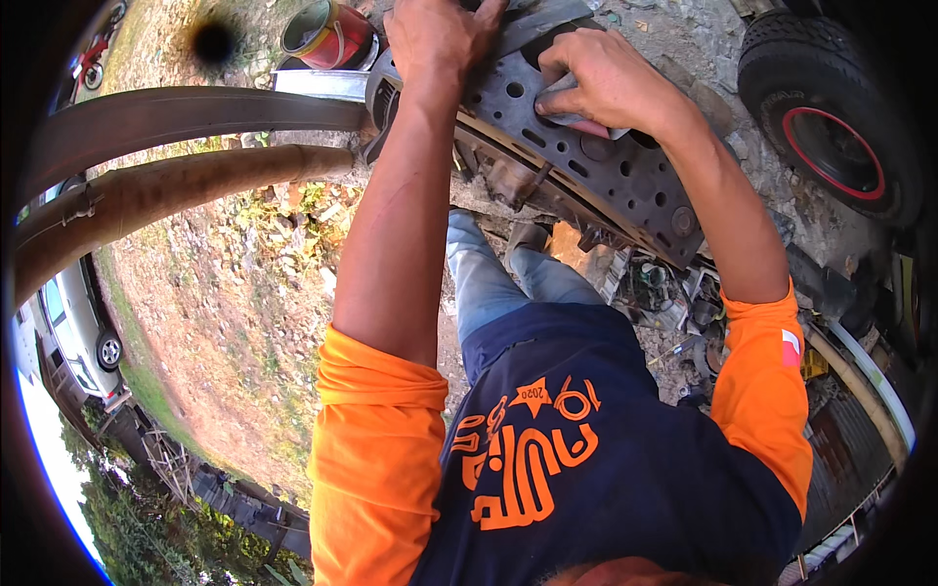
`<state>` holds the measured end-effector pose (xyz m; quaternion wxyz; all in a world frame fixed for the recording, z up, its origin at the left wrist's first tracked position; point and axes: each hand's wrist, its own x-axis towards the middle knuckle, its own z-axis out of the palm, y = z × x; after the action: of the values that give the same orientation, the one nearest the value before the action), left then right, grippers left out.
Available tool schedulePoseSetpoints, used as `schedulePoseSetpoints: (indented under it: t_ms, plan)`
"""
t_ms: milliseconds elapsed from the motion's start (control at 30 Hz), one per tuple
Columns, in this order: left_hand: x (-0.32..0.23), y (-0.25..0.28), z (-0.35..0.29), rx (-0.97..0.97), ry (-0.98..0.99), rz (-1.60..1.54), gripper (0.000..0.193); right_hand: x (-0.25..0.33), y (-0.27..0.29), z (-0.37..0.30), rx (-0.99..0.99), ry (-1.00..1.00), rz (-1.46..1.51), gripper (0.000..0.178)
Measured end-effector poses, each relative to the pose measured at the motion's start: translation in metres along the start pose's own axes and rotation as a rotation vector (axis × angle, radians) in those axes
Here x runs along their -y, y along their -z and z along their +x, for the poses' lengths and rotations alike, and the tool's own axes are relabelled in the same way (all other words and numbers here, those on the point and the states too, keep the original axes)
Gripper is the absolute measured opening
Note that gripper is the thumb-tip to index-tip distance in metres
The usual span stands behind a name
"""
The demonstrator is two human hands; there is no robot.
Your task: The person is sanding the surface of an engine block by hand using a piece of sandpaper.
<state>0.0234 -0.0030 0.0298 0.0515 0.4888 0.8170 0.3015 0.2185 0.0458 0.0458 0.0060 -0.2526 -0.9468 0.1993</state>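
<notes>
A dark grey engine block (552, 161), its flat top face pierced by round holes and slots, lies across the upper middle. My right hand (616, 83) bends over that face, thumb and fingers closed on a folded piece of sandpaper (589, 127). The sandpaper is grey with a pinkish part and presses against the metal. Farther left, my left hand (435, 39) is at the block's left end. Its fingers run up to the picture's top edge and are mostly hidden, so their grip does not show.
Beyond the block's left end stands a red and yellow bucket (329, 34). Two thick poles (195, 181) come in from the left. A tire with a red-edged rim (831, 146) lies at the upper right. Loose metal parts (655, 283) litter the ground below the block.
</notes>
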Motion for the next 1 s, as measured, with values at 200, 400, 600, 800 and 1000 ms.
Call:
schedulePoseSetpoints:
  t_ms: [200, 400, 600, 800, 1000]
  plan:
    - [0.002, 0.001, -0.001, -0.035, -0.015, 0.036, 0.050, 0.009, 0.003, 0.005, 0.073, 0.020, -0.018, 0.027]
    - [0.001, 0.003, 0.001, 0.003, 0.015, 0.042, 0.051, 0.009, 0.010, 0.012, 0.165, 0.008, 0.003, 0.029]
    - [-0.002, 0.004, 0.002, 0.008, 0.033, 0.036, 0.051, 0.006, 0.016, 0.017, 0.163, -0.027, 0.101, 0.026]
    - [-0.003, 0.003, 0.001, 0.030, 0.059, 0.025, 0.052, -0.002, 0.012, 0.023, 0.261, -0.029, 0.172, 0.027]
    - [0.001, -0.001, 0.001, -0.004, 0.044, 0.037, 0.053, -0.002, 0.014, 0.020, 0.287, 0.013, 0.220, 0.030]
